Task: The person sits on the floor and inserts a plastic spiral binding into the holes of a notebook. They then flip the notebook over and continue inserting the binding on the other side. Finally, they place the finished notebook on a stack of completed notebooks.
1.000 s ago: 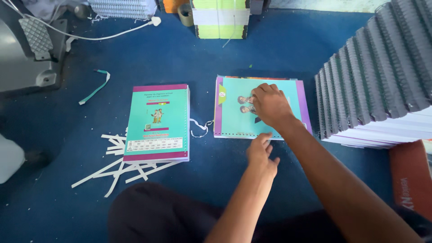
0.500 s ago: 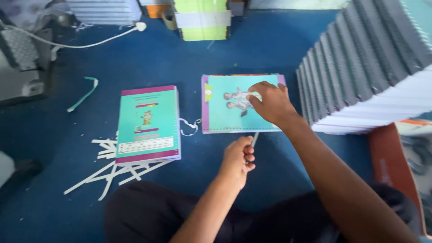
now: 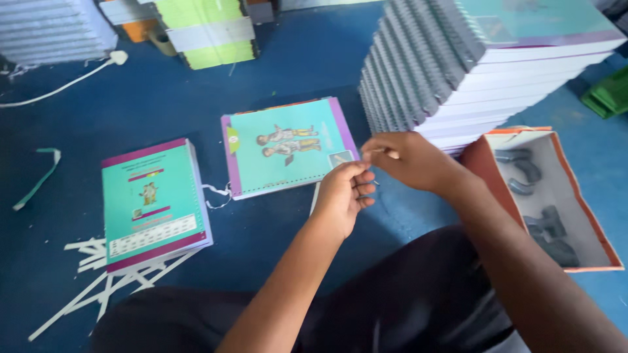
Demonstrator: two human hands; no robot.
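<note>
Too blurred to tell what left hand (image 3: 347,193) and right hand (image 3: 409,160) pinch between fingertips. Part-covered by the hands: white strip (image 3: 315,196). Cut off by top and right edges: book stack (image 3: 471,59). Indistinct: dark parts in box (image 3: 556,196).

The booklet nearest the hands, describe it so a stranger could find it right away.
Start at the tall stack of spiral-bound books on the blue floor. Just left of its base lies a teal booklet, beside the left hand. Unlike the thicker book further left, it has purple edges and two standing figures.
</note>
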